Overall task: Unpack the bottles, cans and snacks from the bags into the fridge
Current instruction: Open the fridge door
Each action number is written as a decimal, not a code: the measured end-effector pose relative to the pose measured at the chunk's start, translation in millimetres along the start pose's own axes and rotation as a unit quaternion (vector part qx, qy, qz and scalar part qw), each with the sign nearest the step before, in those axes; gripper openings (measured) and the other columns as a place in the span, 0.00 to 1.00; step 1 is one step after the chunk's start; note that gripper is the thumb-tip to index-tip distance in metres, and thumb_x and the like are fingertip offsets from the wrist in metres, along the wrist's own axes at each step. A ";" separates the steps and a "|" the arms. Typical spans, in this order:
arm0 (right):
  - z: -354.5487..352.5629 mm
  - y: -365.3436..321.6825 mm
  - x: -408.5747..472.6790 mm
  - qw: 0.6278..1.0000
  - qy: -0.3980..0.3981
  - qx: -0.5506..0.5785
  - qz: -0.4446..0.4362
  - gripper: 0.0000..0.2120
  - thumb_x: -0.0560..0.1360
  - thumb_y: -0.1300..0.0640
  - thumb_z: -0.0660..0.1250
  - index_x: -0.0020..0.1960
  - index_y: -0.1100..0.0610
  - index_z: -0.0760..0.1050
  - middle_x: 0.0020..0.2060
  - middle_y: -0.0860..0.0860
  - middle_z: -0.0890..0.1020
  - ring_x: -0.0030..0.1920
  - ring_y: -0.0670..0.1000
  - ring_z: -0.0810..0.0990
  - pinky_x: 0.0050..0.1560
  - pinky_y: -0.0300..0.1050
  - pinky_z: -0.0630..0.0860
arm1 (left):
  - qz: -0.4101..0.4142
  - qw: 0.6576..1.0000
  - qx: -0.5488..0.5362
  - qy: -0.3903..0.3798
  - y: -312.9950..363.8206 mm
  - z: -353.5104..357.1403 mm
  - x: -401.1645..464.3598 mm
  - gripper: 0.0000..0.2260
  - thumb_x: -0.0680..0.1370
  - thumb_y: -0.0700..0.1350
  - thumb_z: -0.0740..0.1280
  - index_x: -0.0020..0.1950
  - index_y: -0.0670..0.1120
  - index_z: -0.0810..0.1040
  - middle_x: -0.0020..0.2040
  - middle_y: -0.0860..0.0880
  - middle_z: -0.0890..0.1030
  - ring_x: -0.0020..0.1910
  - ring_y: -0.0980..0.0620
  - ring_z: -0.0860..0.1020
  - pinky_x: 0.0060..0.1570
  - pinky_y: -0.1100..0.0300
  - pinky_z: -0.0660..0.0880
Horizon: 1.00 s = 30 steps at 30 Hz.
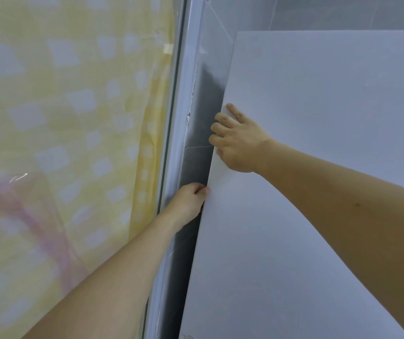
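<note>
A tall white fridge door (306,167) fills the right half of the head view, seen close up. My right hand (238,140) lies on its left edge with the fingers curled around that edge. Lower down, my left hand (191,203) grips the same edge, thumb on the front face and fingers behind it. A dark narrow gap (196,167) runs between the door edge and the wall. No bags, bottles, cans or snacks are in view.
A yellow curtain with pale squares (73,143) hangs behind glass on the left. A grey window frame (178,118) runs top to bottom beside the gap. Grey wall tiles (318,13) show above the fridge.
</note>
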State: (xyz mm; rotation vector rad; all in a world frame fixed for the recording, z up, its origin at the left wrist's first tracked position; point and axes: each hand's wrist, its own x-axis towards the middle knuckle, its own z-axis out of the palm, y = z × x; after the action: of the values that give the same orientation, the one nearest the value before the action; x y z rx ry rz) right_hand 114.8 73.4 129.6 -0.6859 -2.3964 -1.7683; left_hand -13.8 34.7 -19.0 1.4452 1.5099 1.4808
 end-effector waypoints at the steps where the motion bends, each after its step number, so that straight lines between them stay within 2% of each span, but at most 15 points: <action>1: 0.5 -0.1 -0.3 1.000 0.004 0.005 0.001 0.20 0.82 0.51 0.48 0.68 0.56 0.68 0.66 0.53 0.69 0.73 0.57 0.56 0.76 0.59 0.39 | 0.000 1.000 0.000 -0.002 0.2 -1.7 -2.1 0.07 0.84 0.50 0.59 0.55 0.51 0.76 0.54 0.50 0.81 0.54 0.51 0.79 0.62 0.50 0.76; 3: 0.2 -1.4 -2.2 0.999 0.048 0.016 -0.004 0.19 0.81 0.52 0.49 0.64 0.57 0.72 0.62 0.53 0.73 0.72 0.58 0.60 0.76 0.60 0.42 | 0.004 1.000 -0.009 -0.014 1.0 -6.5 -9.6 0.08 0.83 0.50 0.60 0.55 0.50 0.77 0.54 0.49 0.82 0.54 0.50 0.80 0.61 0.50 0.77; 6: -5.5 -5.4 -7.7 0.990 0.140 0.022 -0.006 0.20 0.78 0.53 0.49 0.53 0.59 0.78 0.51 0.54 0.78 0.66 0.59 0.70 0.75 0.62 0.54 | 0.019 1.000 -0.010 -0.017 3.0 -15.1 -27.4 0.10 0.83 0.49 0.62 0.57 0.46 0.78 0.53 0.48 0.83 0.53 0.49 0.82 0.58 0.52 0.79; 11: -34.6 -13.9 -24.7 0.976 0.215 0.014 -0.009 0.12 0.76 0.54 0.62 0.47 0.60 0.81 0.46 0.55 0.80 0.61 0.60 0.75 0.70 0.63 0.64 | 0.026 0.999 0.032 0.010 17.3 -19.4 -69.4 0.10 0.83 0.49 0.61 0.56 0.46 0.78 0.51 0.47 0.84 0.51 0.47 0.82 0.55 0.50 0.79; 13: -48.3 -16.8 -34.7 0.968 0.249 0.024 -0.014 0.12 0.74 0.55 0.63 0.46 0.61 0.81 0.45 0.56 0.80 0.59 0.60 0.77 0.68 0.64 0.66 | 0.027 0.998 0.043 0.024 24.1 -19.8 -91.6 0.10 0.83 0.50 0.61 0.56 0.46 0.78 0.50 0.47 0.84 0.50 0.46 0.82 0.56 0.47 0.79; 17: -81.1 -23.0 -60.4 0.962 0.268 0.054 -0.018 0.19 0.76 0.55 0.53 0.49 0.62 0.80 0.47 0.57 0.80 0.60 0.61 0.76 0.70 0.64 0.64 | 0.026 0.996 0.056 0.060 36.2 -16.2 -143.5 0.10 0.83 0.50 0.61 0.51 0.47 0.78 0.48 0.45 0.84 0.49 0.44 0.83 0.56 0.42 0.78; 21: -120.4 -27.8 -89.7 0.952 0.293 0.082 -0.027 0.13 0.75 0.59 0.58 0.47 0.63 0.80 0.46 0.58 0.79 0.60 0.62 0.75 0.69 0.68 0.63 | 0.040 0.988 0.082 0.121 47.8 -3.9 -195.8 0.09 0.82 0.51 0.61 0.48 0.48 0.77 0.47 0.42 0.83 0.47 0.41 0.81 0.53 0.40 0.78; 24: -148.0 -28.5 -117.3 0.953 0.282 0.102 -0.031 0.10 0.76 0.60 0.60 0.48 0.62 0.79 0.47 0.57 0.78 0.62 0.61 0.73 0.71 0.67 0.58 | 0.044 0.983 0.090 0.154 57.8 7.5 -232.9 0.08 0.82 0.51 0.61 0.46 0.52 0.76 0.45 0.45 0.82 0.46 0.43 0.81 0.51 0.42 0.79; 27: -172.7 -28.8 -144.7 0.955 0.275 0.102 -0.033 0.10 0.76 0.60 0.58 0.49 0.61 0.78 0.47 0.56 0.77 0.62 0.61 0.72 0.73 0.66 0.55 | 0.055 0.977 0.119 0.167 69.3 16.7 -268.7 0.08 0.82 0.50 0.60 0.44 0.53 0.74 0.41 0.48 0.81 0.41 0.47 0.80 0.44 0.51 0.79; 30: -193.5 -28.5 -169.8 0.952 0.289 0.099 -0.026 0.11 0.76 0.60 0.57 0.48 0.61 0.77 0.46 0.56 0.77 0.61 0.60 0.73 0.72 0.67 0.57 | 0.060 0.973 0.144 0.172 83.6 29.8 -303.7 0.08 0.83 0.48 0.58 0.45 0.50 0.72 0.37 0.52 0.76 0.35 0.54 0.74 0.31 0.61 0.66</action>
State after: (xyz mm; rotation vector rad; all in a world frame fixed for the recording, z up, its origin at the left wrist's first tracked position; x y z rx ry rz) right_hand 218.3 -163.4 112.4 -0.0571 -2.1413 -1.4488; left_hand 114.7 -254.2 -31.3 1.5214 1.9433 1.7065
